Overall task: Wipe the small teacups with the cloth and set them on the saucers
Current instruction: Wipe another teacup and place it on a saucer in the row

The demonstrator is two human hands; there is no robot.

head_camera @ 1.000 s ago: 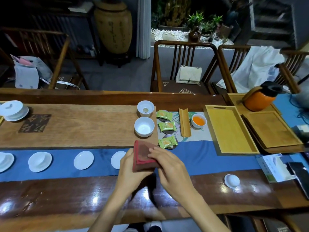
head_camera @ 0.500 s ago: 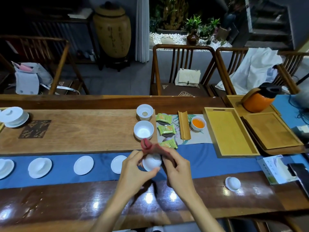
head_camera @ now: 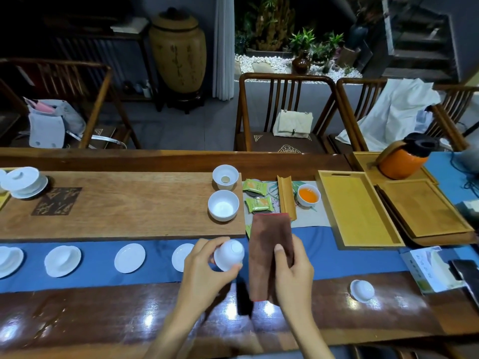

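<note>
the left hand (head_camera: 204, 265) gripped a small white teacup (head_camera: 230, 255) between thumb and fingers, the cup tipped so that its foot ring faced up and away from the camera. the cup was held above the blue runner (head_camera: 324, 250), just right of the nearest empty saucer (head_camera: 181, 256) and apart from it. the right hand (head_camera: 293, 270) was closed on a folded reddish-brown cloth (head_camera: 269, 244), thumb pressed on its upper face, fingers hidden beneath. the cloth was held lengthwise, its far end near the green snack packets (head_camera: 255, 187) and its near end over the dark glossy table (head_camera: 103, 314). cup and cloth were just beside each other; contact between them could not be determined.

along the runner to the left lay a second empty saucer (head_camera: 129, 257), then a saucer carrying a cup (head_camera: 62, 260), then another at the frame edge (head_camera: 9, 260). one further white cup (head_camera: 362, 290) sat alone on the table at right, well apart from the saucers.

on the raised wooden board (head_camera: 129, 208) stood two larger white bowls (head_camera: 223, 209) and, at far left, a lidded gaiwan (head_camera: 24, 181). a cup of orange tea (head_camera: 308, 195) stood beside a bamboo scoop (head_camera: 286, 195), with wooden trays (head_camera: 357, 211) and an orange kettle (head_camera: 404, 159) farther right.
</note>
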